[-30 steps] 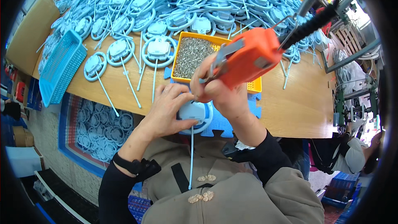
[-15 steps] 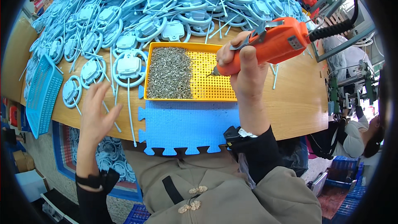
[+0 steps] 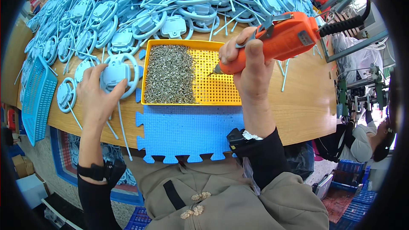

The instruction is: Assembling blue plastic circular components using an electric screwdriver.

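My left hand [image 3: 97, 96] is closed on a light-blue plastic ring part [image 3: 116, 70], thumb and fingers on either side of its square middle. A thin stem from this part hangs toward the table's near edge. My right hand [image 3: 252, 70] grips an orange electric screwdriver [image 3: 283, 38], thumb along its body, tip pointing down and left above the yellow tray [image 3: 215, 86]. Small metal screws [image 3: 170, 74] fill the tray's left half, and its perforated floor shows on the right. Under the tray's near side lies a blue foam mat [image 3: 191, 134].
A large heap of similar light-blue parts [image 3: 170, 0] covers the far side of the wooden table [image 3: 304, 102]. At the left edge leans a blue plastic basket [image 3: 38, 102]. The screwdriver's black coiled cord [image 3: 343, 26] runs up to the right. Another person [image 3: 362, 140] sits at far right.
My left hand has moved up to the nearest ring part and closed on it; the part has tilted. The screwdriver tip has shifted slightly left. The whole view has also shifted a little.
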A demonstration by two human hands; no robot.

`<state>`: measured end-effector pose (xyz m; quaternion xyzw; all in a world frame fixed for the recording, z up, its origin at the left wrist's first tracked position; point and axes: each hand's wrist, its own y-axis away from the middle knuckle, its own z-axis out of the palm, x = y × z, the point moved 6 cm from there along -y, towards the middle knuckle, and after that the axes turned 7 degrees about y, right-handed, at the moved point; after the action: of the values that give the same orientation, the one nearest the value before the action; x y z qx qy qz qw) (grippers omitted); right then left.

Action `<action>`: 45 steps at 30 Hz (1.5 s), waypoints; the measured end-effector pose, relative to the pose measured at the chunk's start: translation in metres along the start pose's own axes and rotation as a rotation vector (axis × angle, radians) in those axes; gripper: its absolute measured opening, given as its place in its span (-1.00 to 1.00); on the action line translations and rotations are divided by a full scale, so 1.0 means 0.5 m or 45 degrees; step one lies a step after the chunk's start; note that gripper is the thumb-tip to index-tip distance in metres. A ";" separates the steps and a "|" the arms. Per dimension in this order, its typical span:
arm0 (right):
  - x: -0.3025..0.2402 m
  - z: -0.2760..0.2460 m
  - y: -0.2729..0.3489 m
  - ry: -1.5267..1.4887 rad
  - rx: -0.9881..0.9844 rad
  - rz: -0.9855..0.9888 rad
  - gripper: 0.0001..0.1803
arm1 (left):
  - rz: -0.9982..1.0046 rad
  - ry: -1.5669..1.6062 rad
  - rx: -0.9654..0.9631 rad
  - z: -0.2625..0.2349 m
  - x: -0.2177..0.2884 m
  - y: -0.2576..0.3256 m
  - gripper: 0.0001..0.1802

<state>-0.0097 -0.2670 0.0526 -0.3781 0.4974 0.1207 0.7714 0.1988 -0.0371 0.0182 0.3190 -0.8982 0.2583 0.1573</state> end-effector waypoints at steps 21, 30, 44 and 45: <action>-0.133 0.151 0.144 0.045 -0.279 0.091 -0.31 | 0.407 0.373 -0.457 0.030 0.225 0.207 -0.29; -0.111 0.155 0.162 0.046 -0.303 0.246 -0.35 | 0.408 0.397 -0.472 0.031 0.224 0.208 -0.31; -0.088 0.161 0.150 0.011 -0.411 0.195 -0.37 | 0.395 0.366 -0.492 0.026 0.228 0.201 -0.28; -0.090 0.157 0.142 0.013 -0.434 0.216 -0.36 | 0.399 0.364 -0.472 0.018 0.223 0.208 -0.28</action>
<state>-0.0179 -0.1548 0.0757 -0.4605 0.5037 0.2659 0.6808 0.0463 -0.0281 0.0227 0.1023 -0.9372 0.1532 0.2963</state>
